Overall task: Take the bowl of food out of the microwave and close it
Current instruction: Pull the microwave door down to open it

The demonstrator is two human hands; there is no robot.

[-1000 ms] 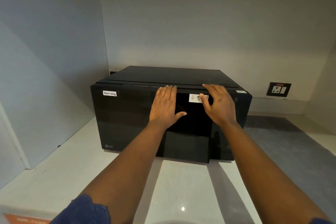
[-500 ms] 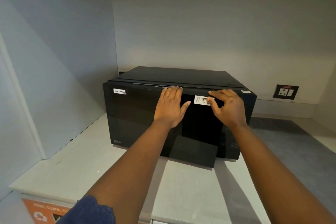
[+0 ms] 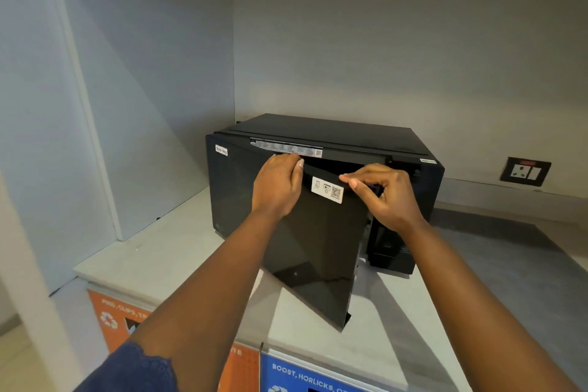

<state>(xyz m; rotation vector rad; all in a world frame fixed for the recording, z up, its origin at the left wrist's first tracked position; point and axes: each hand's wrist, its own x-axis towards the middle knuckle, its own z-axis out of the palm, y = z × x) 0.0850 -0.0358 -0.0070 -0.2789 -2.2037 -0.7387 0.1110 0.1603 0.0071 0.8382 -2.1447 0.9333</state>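
Note:
A black microwave (image 3: pixel 350 130) stands on a pale counter in a wall niche. Its glossy door (image 3: pixel 318 248) is swung partly open, hinged at the left, with its free edge toward me. My left hand (image 3: pixel 276 184) lies over the door's top edge, fingers curled behind it. My right hand (image 3: pixel 385 194) pinches the door's upper right corner beside a white QR sticker (image 3: pixel 327 189). The inside of the microwave is dark and mostly hidden by the door and my hands. No bowl is visible.
The counter (image 3: pixel 477 280) runs right of the microwave. A wall socket (image 3: pixel 525 171) sits at the right. A white side panel (image 3: pixel 79 105) closes the niche on the left. Orange (image 3: pixel 108 312) and blue (image 3: pixel 318 379) bin labels hang below the counter's front edge.
The door was flat shut with both hands at its top edge; both hands have pulled it, and it now stands partly open. My head has moved back and left.

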